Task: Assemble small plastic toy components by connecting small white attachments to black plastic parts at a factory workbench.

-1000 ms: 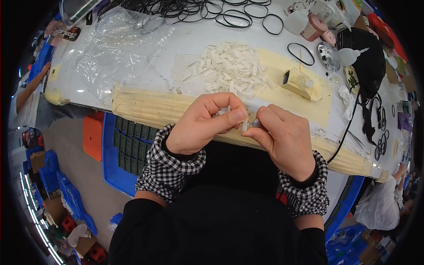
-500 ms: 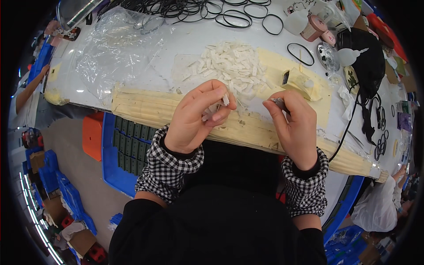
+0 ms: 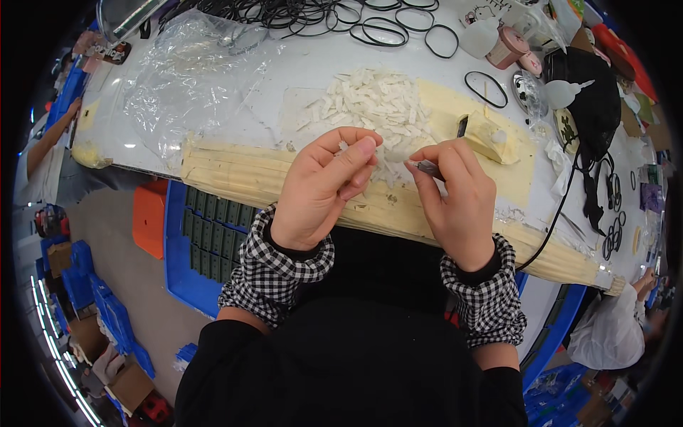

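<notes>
In front of the table's edge, my left hand (image 3: 324, 185) is closed, with thumb and fingers together over some small white strips that are mostly hidden. My right hand (image 3: 459, 196), to the right and apart from it, pinches a thin grey piece (image 3: 428, 168) between thumb and index finger. Most of that piece is covered by the fingers, and its kind cannot be made out. Just beyond both hands lies a loose pile of short white strips (image 3: 377, 99), partly on a yellow sheet (image 3: 445, 99). A yellow-wrapped block (image 3: 494, 139) sits beyond my right hand.
Black rubber-like rings (image 3: 377, 32) are heaped at the back, and one ring (image 3: 486, 89) lies right of the pile. Crumpled clear plastic (image 3: 188, 92) covers the left. Yellow tape pads the table edge (image 3: 235, 167). Below left stand a blue crate (image 3: 174, 242) and an orange stool (image 3: 149, 217).
My right hand has moved left, closer to my left hand, still pinching the grey piece. The left thumb has shifted over the white strips, which show less now.
</notes>
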`<state>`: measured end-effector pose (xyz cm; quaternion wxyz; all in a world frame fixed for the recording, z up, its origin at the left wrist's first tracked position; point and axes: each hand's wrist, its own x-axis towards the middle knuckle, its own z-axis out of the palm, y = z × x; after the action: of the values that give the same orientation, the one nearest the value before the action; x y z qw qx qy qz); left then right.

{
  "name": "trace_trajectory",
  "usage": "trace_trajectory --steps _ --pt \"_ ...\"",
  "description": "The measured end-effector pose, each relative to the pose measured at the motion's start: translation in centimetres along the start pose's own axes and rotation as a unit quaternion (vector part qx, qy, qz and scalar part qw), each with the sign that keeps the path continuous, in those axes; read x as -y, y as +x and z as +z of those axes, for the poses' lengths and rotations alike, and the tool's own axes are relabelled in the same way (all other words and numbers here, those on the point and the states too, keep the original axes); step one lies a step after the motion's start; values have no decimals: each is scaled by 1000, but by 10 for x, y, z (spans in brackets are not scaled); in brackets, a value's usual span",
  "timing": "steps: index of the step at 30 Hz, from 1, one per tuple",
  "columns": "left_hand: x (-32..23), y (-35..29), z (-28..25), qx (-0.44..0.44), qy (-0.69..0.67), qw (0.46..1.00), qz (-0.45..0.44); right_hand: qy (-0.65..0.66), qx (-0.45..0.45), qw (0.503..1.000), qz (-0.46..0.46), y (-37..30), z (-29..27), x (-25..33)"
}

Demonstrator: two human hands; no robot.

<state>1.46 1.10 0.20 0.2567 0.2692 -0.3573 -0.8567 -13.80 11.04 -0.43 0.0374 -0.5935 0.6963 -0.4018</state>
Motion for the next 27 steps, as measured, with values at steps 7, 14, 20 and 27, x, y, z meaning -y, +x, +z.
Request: trace_trajectory --steps 7,14,20,27 --pt "9 -3 8 36 51 998 -28 -87 -75 983 -144 2 -10 20" --pt "6 -5 7 52 16 998 -37 47 20 998 -47 8 -21 24" --pt "8 -4 2 119 -14 992 -47 30 97 995 2 2 -19 17" --pt "9 -4 3 131 -40 989 -55 2 103 995 -12 1 -18 17"
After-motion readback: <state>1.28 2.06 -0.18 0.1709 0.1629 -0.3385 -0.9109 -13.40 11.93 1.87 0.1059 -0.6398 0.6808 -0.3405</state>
